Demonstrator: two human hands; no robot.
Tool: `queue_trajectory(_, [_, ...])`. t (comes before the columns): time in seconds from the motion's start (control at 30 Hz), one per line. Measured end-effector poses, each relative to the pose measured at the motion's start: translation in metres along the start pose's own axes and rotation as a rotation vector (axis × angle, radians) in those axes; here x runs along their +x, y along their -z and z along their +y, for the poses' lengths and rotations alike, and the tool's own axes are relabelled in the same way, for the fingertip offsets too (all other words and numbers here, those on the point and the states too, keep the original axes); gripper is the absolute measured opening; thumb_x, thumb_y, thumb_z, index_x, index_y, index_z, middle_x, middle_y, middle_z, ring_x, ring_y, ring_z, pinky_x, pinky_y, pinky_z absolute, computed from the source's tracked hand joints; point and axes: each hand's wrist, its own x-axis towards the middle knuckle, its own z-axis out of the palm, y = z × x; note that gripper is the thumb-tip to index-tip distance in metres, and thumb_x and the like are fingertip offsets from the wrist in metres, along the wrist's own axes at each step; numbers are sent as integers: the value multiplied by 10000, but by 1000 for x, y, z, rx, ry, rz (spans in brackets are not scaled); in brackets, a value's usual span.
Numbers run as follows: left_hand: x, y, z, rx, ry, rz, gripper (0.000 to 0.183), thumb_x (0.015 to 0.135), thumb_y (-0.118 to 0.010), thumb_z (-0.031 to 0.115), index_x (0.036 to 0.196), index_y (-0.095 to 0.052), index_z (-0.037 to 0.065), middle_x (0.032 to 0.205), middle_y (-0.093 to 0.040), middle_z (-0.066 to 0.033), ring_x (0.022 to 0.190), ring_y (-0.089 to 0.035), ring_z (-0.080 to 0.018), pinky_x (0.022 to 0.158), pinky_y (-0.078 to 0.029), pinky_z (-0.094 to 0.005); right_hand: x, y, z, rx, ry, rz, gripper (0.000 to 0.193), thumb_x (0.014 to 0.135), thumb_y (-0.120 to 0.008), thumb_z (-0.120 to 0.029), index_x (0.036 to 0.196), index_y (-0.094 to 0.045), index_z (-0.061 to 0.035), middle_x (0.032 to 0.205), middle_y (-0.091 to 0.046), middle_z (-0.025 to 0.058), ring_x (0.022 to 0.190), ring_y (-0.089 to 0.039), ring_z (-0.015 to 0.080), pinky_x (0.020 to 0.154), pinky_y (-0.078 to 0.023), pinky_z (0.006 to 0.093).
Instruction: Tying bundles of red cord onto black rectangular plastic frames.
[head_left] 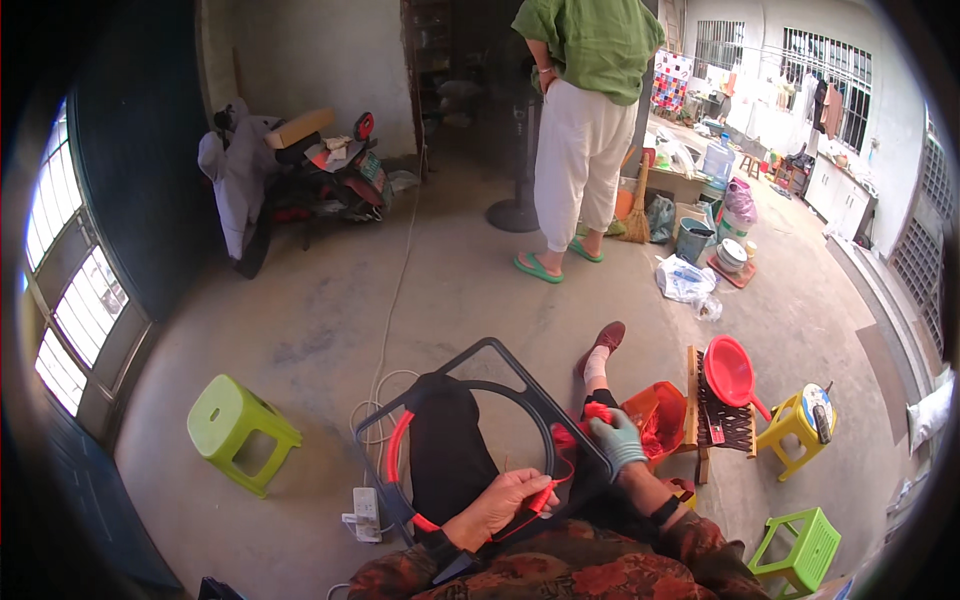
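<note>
Across my lap lies a dark frame [490,345] with rounded corners and a round ring [548,425] inside it. Red wrapping [397,445] covers part of the ring's left side. My left hand [500,505], bare, pinches a red strip [541,495] against the ring's near right part. My right hand [620,440], in a pale grey-green glove, grips a red bundle [598,412] just beyond the frame's right side. A thin red strand runs between the two hands. What lies under the fingers is partly hidden.
At my right stand an orange-red container [662,410] with red material, a red basin [729,370] on a slatted wooden stand, and a yellow stool [790,440]. Green stools [235,425] flank me. A power strip [365,515] lies left. A person [590,130] stands ahead near a scooter [330,175].
</note>
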Motion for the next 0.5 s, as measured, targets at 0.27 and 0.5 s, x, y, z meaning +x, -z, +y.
queue_trajectory(0.27, [6, 3, -10, 43, -22, -101, 270, 940, -552, 198, 1058, -582, -43, 878, -639, -77, 752, -625, -140, 710, -509, -266, -44, -40, -12, 830, -644, -799, 399, 901, -594, -323, 1206, -528, -76, 1013, -617, 83, 824, -616, 225, 725, -531, 335])
queue_trajectory(0.5, [9, 4, -16, 34, -74, 32, 237, 928, -570, 161, 1040, -594, -46, 912, -637, -57, 762, -615, -130, 712, -506, -269, -41, -48, -25, 1148, -515, -1275, 734, 855, -651, -350, 1393, -271, -27, 1056, -511, 83, 980, -554, 217, 842, -507, 384])
